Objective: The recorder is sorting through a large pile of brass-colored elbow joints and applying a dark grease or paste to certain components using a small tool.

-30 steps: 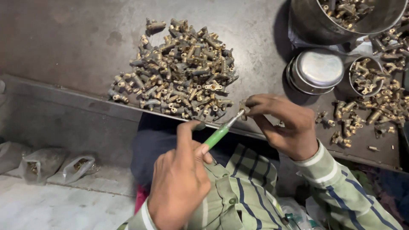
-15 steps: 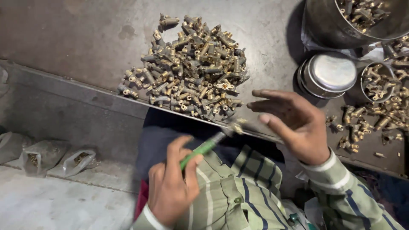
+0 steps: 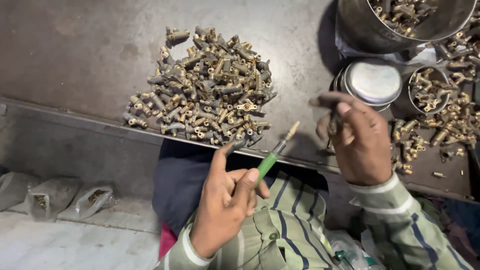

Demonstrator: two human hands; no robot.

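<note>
Dim, soft overhead light falls on the dark tabletop [image 3: 75,55], with a dull sheen at far left. The steel lid [image 3: 372,81] glares mildly. The right hand [image 3: 357,140] is motion-blurred; the brass pile [image 3: 205,87] stays sharp and casts short shadows.

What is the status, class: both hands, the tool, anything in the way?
Left hand grips green-handled tool, tip up. Right hand raised, pinching a small brass fitting. Brass pile ahead; nothing between hands.
</note>
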